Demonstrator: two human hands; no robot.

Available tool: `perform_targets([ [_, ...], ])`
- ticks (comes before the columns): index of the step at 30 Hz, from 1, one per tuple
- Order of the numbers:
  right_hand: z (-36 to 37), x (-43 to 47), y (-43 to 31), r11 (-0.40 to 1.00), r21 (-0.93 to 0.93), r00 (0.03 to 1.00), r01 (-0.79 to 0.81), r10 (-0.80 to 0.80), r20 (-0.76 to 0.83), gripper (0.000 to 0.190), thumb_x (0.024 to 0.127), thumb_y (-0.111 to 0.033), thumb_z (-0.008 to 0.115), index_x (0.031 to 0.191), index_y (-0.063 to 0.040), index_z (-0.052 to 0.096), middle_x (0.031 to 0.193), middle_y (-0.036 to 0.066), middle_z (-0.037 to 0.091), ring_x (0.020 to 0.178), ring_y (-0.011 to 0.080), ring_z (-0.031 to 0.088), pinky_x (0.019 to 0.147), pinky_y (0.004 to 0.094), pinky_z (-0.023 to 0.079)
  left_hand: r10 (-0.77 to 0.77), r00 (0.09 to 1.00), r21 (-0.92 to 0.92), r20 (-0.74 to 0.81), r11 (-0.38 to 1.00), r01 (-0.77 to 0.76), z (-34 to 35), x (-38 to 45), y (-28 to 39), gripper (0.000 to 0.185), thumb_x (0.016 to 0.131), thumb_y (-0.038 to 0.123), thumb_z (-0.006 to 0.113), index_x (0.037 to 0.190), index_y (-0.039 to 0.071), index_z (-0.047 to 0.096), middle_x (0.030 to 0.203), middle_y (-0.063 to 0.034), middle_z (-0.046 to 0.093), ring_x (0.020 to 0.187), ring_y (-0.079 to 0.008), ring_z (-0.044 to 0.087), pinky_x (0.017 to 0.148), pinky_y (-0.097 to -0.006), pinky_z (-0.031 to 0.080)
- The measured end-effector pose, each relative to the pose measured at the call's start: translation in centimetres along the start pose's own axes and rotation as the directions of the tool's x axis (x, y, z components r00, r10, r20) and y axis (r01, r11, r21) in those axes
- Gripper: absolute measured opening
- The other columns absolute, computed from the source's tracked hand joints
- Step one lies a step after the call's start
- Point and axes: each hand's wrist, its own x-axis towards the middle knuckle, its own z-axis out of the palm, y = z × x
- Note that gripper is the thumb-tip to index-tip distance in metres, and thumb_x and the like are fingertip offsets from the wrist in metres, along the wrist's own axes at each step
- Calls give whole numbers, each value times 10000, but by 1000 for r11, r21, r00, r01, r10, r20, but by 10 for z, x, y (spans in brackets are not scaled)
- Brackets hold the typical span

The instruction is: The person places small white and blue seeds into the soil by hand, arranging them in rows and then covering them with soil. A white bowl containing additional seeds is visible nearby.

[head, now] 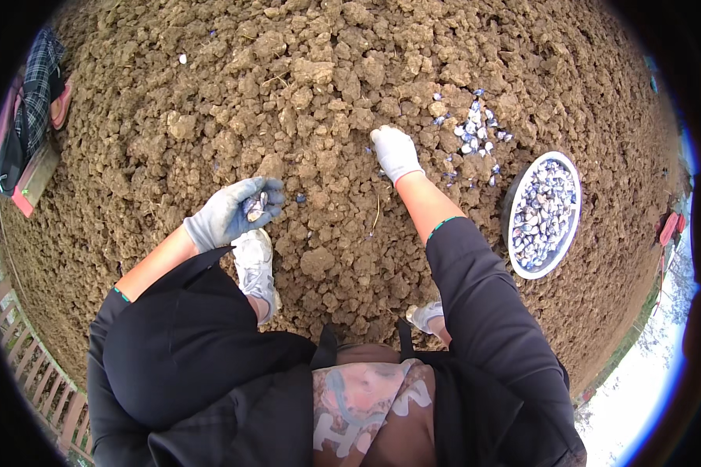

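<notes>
My left hand [233, 211], in a dirty grey-blue work glove, is cupped palm up around a few purple-and-white garlic cloves [254, 206]. It hovers above my left shoe [253, 261]. My right hand [396, 153], in a white knit glove, reaches forward to the clods of soil [327, 111] with its fingers curled down. Its fingertips are hidden, so I cannot tell whether they hold anything. To the right of it, a loose heap of garlic cloves and skins [475, 129] lies on the soil. Farther right stands a white-rimmed basin [578, 216] full of similar cloves.
Lumpy brown soil surrounds my feet, including my right shoe [425, 317]. At the far left lie a dark plaid cloth [38, 87] and a pink slipper [61, 106]. A slatted fence [35, 373] edges the lower left. Red objects [669, 228] sit at the far right edge.
</notes>
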Motion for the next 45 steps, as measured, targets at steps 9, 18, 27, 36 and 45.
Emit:
perform_targets([
  [9,-2,18,8,975,-91,963,201,-180,202,136,918,-74,613,948,-109,742,922,150,721,942,339,746,794,450,618,-49,999,64,6,997,48,0,26,7,392,1115,314,523,1346,13,622,1156,-100,733,1024,-224,740,874,-322,642],
  [18,8,12,-13,977,-180,993,111,-101,61,160,937,-128,605,951,-153,762,938,127,730,946,305,746,772,446,608,2,1000,181,10,984,-4,8,35,13,433,1112,310,522,1397,-12,572,1213,-123,713,1054,-231,730,905,-332,635],
  [27,-82,-16,-68,885,464,998,-44,64,-27,204,911,-160,719,1104,-140,783,1039,129,747,1006,305,721,887,434,578,120,983,-95,142,990,-107,6,11,7,574,1092,432,526,1495,23,509,1387,-155,644,1265,-306,646,1049,-430,571],
  [36,-107,-50,-176,752,646,982,133,-12,-187,247,787,-226,851,989,-105,774,956,94,683,944,308,648,868,422,528,133,966,-175,222,980,-95,3,11,-5,346,1101,340,531,1268,51,621,1167,-111,702,1040,-256,693,917,-440,585],
  [45,-92,11,-21,728,637,917,-253,390,-81,121,895,-154,745,993,-87,769,953,125,761,868,265,737,835,372,588,-51,996,-176,70,982,63,-11,21,8,473,1111,336,509,1372,-52,583,1212,-210,698,1024,-295,726,792,-325,662],
])
